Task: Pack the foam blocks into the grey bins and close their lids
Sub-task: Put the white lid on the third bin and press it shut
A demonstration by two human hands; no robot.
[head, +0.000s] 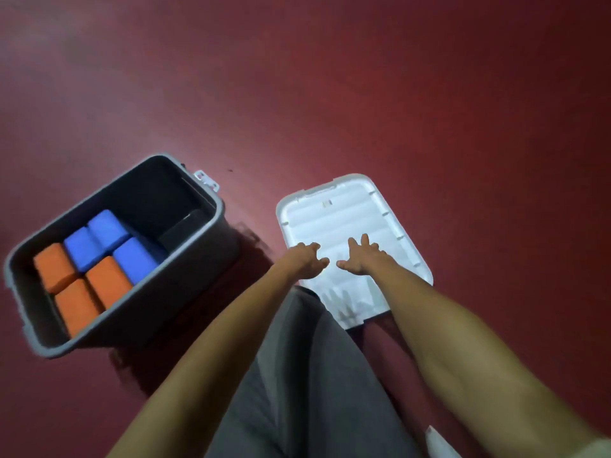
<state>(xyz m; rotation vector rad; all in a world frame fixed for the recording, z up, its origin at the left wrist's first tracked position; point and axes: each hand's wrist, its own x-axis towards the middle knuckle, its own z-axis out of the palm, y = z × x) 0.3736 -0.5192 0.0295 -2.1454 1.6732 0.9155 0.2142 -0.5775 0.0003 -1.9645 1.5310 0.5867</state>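
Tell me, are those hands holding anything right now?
Nothing. The left hand and right hand reach, fingers spread, over the white lid on the floor.

We see a dark red floor point(396, 94), plain and unpatterned, paler and pinkish toward the upper left. The bin point(211, 206) is grey on its rim and walls, with a darker, near-black inside. In it we count three orange foam blocks point(109, 280) and three blue foam blocks point(107, 228), each a single flat colour. The lid point(344, 219) is white, marked with faint parallel ridges across its face and pale grey shadowing along its edges. A small white latch point(206, 180) shows at the bin's far corner. Our trousers point(307, 375) are plain mid-grey.
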